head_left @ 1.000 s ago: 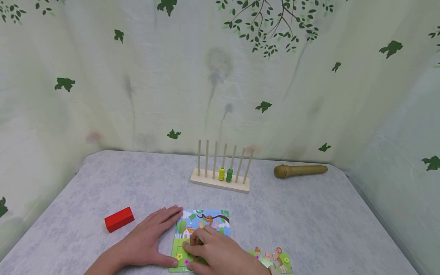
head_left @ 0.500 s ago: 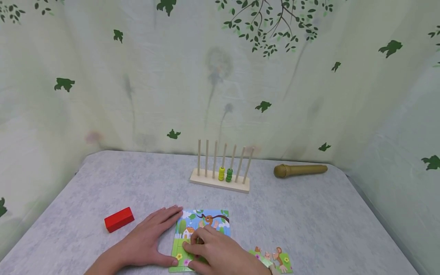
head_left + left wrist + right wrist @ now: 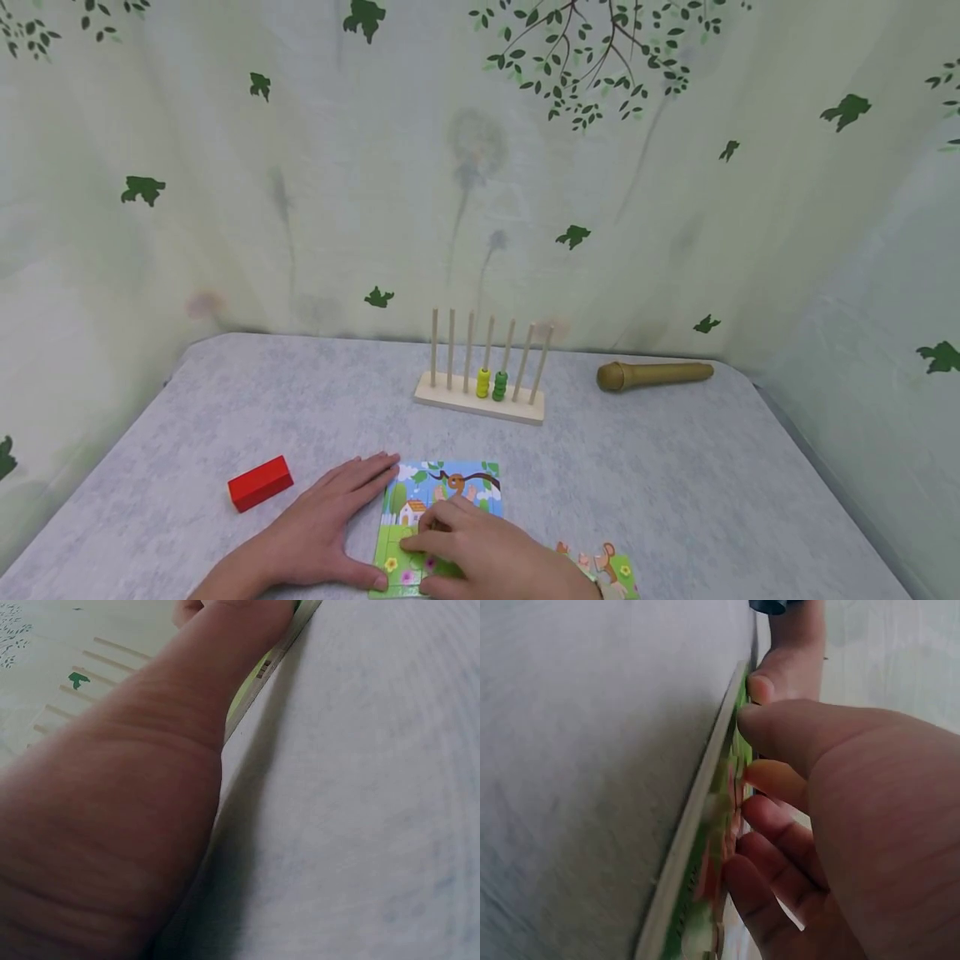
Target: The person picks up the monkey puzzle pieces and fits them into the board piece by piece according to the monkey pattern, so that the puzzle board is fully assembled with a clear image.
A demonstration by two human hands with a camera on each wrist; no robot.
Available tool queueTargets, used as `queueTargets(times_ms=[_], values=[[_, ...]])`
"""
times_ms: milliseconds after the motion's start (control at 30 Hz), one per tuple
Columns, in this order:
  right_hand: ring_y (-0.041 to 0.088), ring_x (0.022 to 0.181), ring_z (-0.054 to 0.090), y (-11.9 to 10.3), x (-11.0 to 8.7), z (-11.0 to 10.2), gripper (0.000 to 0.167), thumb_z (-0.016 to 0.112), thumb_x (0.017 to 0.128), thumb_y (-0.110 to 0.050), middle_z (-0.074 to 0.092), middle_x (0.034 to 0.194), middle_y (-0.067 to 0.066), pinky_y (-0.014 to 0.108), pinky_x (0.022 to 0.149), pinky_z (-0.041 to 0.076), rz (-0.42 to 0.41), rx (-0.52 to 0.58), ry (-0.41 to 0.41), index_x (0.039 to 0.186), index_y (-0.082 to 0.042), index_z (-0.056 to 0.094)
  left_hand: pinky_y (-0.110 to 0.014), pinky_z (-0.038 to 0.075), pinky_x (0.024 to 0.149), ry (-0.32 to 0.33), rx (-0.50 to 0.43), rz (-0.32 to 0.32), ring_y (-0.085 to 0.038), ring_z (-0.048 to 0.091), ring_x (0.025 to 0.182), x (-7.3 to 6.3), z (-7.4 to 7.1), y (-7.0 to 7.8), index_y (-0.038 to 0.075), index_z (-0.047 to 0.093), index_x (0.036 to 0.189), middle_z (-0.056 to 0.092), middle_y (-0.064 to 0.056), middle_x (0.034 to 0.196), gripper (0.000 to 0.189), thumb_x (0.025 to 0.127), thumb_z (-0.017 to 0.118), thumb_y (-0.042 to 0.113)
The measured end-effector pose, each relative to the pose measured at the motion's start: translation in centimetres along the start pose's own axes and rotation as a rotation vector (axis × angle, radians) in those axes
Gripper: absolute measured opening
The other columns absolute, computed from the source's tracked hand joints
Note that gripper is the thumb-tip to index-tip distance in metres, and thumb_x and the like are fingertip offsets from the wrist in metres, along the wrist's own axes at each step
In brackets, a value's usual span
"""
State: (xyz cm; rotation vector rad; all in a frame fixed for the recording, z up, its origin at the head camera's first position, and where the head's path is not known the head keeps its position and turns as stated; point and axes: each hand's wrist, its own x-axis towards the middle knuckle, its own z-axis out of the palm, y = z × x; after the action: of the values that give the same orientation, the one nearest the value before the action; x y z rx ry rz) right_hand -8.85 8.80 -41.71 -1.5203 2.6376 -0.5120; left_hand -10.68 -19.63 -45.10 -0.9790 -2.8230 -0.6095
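A picture jigsaw puzzle (image 3: pixel 396 554) lies flat near the front of the table, with blue sky at its top and green grass below. My left hand (image 3: pixel 318 525) spans its left edge, fingers spread at the upper corner and thumb at the lower one. My right hand (image 3: pixel 491 550) bends over the puzzle's lower part. In the right wrist view its thumb and fingertips touch the puzzle's face (image 3: pixel 739 769); no lifted piece shows between them. Part of the puzzle is hidden under this hand. Beside the right wrist lie jigsaw pieces with a mouse picture (image 3: pixel 622 569), partly covered.
A red block (image 3: pixel 260 483) lies left of my left hand. Farther back stands a wooden peg rack (image 3: pixel 480 403) with yellow beads (image 3: pixel 483 383) and green beads (image 3: pixel 500 386). A brown wooden stick with a rounded head (image 3: pixel 656 375) lies at the back right, before a leaf-patterned curtain (image 3: pixel 420 167).
My right hand has shifted slightly to the right over the puzzle, its thumb a little farther from the left hand. The head view has tilted slightly. My left hand keeps its place.
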Motion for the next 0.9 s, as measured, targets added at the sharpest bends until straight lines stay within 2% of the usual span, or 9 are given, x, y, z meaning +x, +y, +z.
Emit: queueTargets(times_ms=[200, 500, 900], values=[[-0.006, 0.118, 0.05, 0.4, -0.6, -0.6, 0.041, 0.059, 0.106, -0.036, 0.056, 0.131, -0.018, 0.008, 0.096, 0.042, -0.018, 0.081, -0.047, 0.147, -0.03, 0.058, -0.062, 0.045, 0.107, -0.02, -0.024, -0.014, -0.026, 0.039, 0.147, 0.0, -0.1, 0.0, 0.022, 0.043, 0.158, 0.037, 0.006, 0.165, 0.114, 0.069, 0.065, 0.09], [-0.007, 0.121, 0.05, 1.3, -1.8, -1.7, 0.044, 0.06, 0.105, -0.036, 0.056, 0.137, -0.02, 0.01, 0.098, 0.043, -0.036, 0.214, -0.071, 0.148, -0.033, 0.055, -0.062, 0.044, 0.108, -0.041, -0.029, -0.026, -0.024, 0.038, 0.148, 0.1, -0.1, 0.1, 0.023, 0.043, 0.158, 0.036, 0.007, 0.166, 0.114, 0.069, 0.064, 0.091], [0.002, 0.118, 0.055, 2.2, -2.1, -3.3, 0.055, 0.067, 0.102, -0.033, 0.06, 0.135, -0.006, 0.017, 0.098, 0.047, -0.03, 0.171, -0.036, 0.154, -0.025, 0.05, -0.063, 0.043, 0.108, -0.059, -0.041, -0.047, -0.026, 0.038, 0.148, 0.3, -0.2, 0.1, 0.024, 0.042, 0.159, 0.035, 0.008, 0.166, 0.114, 0.069, 0.063, 0.091]])
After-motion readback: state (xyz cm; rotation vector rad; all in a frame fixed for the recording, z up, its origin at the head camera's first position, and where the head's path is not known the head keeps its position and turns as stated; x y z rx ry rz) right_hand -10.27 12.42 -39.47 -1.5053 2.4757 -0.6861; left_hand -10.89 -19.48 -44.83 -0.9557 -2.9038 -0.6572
